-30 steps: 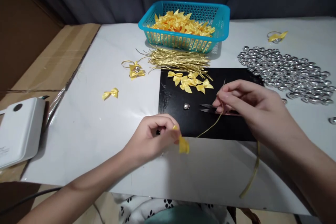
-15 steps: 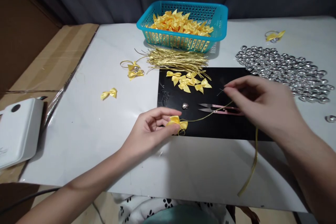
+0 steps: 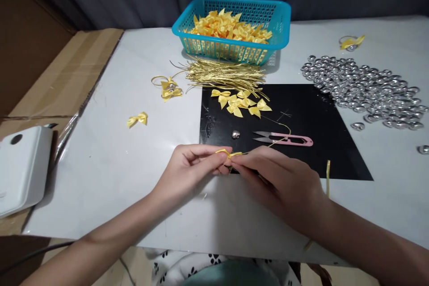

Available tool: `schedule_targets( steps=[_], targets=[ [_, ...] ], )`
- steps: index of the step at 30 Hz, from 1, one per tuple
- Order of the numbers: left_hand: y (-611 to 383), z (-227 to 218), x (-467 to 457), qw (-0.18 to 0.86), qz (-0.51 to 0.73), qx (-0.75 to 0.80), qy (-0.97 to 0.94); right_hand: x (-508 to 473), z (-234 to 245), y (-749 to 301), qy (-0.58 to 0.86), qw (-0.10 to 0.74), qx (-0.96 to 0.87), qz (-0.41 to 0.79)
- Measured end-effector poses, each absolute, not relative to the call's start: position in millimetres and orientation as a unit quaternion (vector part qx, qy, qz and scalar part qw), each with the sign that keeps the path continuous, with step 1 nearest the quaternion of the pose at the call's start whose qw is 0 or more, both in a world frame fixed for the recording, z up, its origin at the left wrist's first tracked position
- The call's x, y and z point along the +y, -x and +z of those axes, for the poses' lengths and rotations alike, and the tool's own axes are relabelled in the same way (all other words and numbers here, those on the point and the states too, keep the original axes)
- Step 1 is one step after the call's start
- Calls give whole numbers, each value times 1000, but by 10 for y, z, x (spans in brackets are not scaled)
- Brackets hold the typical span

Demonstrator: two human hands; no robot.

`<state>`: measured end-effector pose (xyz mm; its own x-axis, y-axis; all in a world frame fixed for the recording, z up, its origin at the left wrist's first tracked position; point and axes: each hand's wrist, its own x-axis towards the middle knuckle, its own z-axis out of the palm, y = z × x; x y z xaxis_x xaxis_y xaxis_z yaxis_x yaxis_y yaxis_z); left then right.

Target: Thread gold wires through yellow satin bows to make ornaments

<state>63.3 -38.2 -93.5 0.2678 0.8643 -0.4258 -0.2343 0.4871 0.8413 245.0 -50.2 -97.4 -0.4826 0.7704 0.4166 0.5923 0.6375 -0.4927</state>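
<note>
Near the front edge of the black mat [image 3: 348,161], my left hand [image 3: 197,165] pinches a yellow ribbon bow [image 3: 221,151] between thumb and fingers. My right hand [image 3: 284,183] meets it from the right, its fingertips closed at the bow's right side; whether they grip the bow or a loop below it is hidden. From the bow a thin gold thread [image 3: 276,142] runs right, over the pink thread snips [image 3: 298,139], to a needle-thin end on the mat. One silver heart-shaped bead [image 3: 236,134] lies just beyond the bow. Several loose yellow bows [image 3: 239,103] rest at the mat's back edge.
A turquoise basket [image 3: 231,44] of yellow bows stands at the back, a bundle of gold cords [image 3: 224,73] before it. Silver beads [image 3: 365,87] spread at right. Finished-looking bow pieces [image 3: 171,89] lie left; a white device [image 3: 25,170] sits on cardboard at far left.
My right hand has let go of the thread's far end and come left and down to the bow. The thread's end now lies on the mat, and the snips are uncovered.
</note>
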Motion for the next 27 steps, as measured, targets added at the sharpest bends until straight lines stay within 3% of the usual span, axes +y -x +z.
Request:
schedule_targets(
  steps=[4,11,15,17,20,22,27],
  targets=[
    [-630,-917,-378,727,376,467,-336,-459,-935,-2468,416,283,-842,192],
    [-627,-905,-365,703,378,507,-326,-409,-679,-2637,342,204,-790,466],
    [-618,-919,-344,693,389,510,-328,-383,-561,-2761,317,152,-763,542],
    [-617,-921,-341,690,389,514,-330,-380,-568,-2762,344,166,-785,487],
    [-623,-914,-348,696,383,511,-327,-409,-667,-2673,445,289,-807,260],
    [-630,-907,-355,706,380,506,-319,-445,-760,-2594,409,332,-839,140],
    [-628,-903,-365,715,381,492,-319,-465,-921,-2510,306,251,-918,-3]
  ],
)
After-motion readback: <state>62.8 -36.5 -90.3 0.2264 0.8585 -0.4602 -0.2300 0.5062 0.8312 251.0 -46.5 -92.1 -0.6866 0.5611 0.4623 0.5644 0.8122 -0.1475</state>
